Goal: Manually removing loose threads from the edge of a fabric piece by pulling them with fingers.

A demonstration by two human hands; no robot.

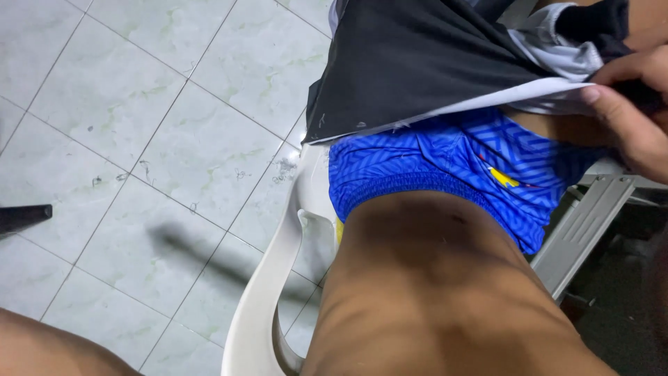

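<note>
One hand (637, 111) shows at the right edge; which of the person's hands it is cannot be told. Its fingers are pinched together on the white hem of a black cloth garment (417, 63), the thumb lying along the hem. The garment spreads away leftward from that pinch. Just below the grip lie blue patterned shorts (445, 163), over a white plastic chair (268, 306).
</note>
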